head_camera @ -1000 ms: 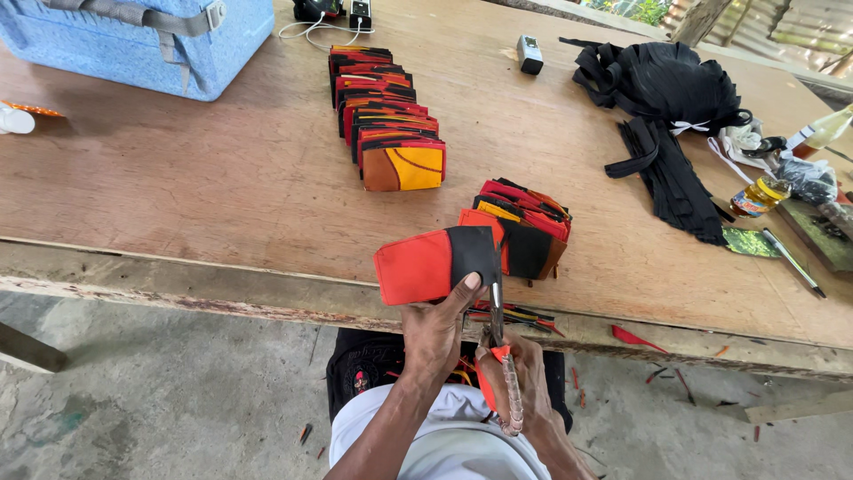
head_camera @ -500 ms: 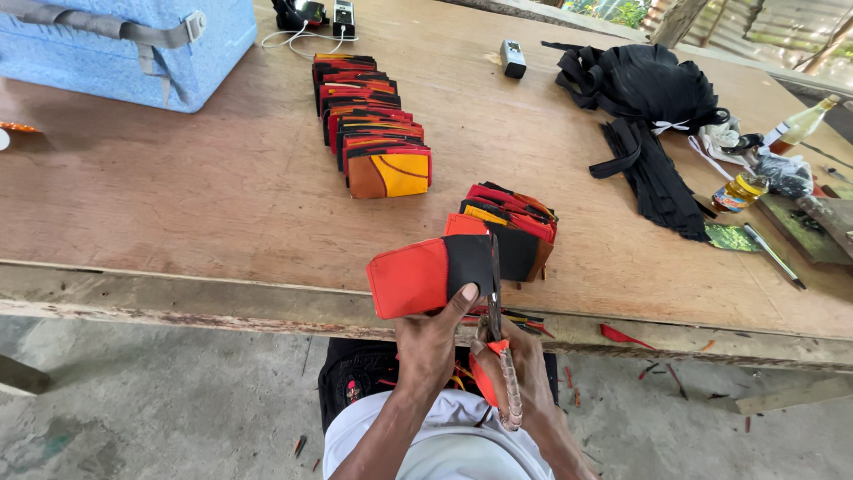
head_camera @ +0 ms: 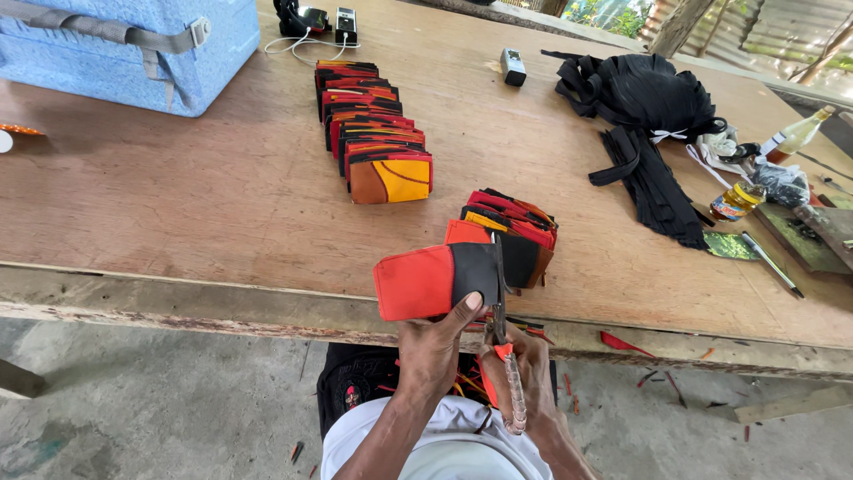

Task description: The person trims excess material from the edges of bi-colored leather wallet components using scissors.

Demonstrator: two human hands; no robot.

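My left hand [head_camera: 433, 345] holds a red and black leather pouch [head_camera: 435, 279] up at the near edge of the wooden table [head_camera: 222, 196], thumb pressed on its lower edge. My right hand [head_camera: 524, 373] grips scissors [head_camera: 500, 311] with orange handles, the blades pointing up along the pouch's black right side. Just behind the pouch lies a small pile of red, orange and black pouches [head_camera: 511, 229]. Farther back a neat row of similar pouches [head_camera: 371, 129] runs across the table.
A blue cooler box [head_camera: 124, 44] stands at the back left. Black leather strips and scraps [head_camera: 649, 116] lie at the right with bottles [head_camera: 737, 200] and tools. Phones and a cable [head_camera: 320, 20] sit at the far edge. Cut scraps litter the concrete floor.
The view has shifted slightly; the pouch and both hands stay in about the same place, with the scissors still against the pouch's right side.
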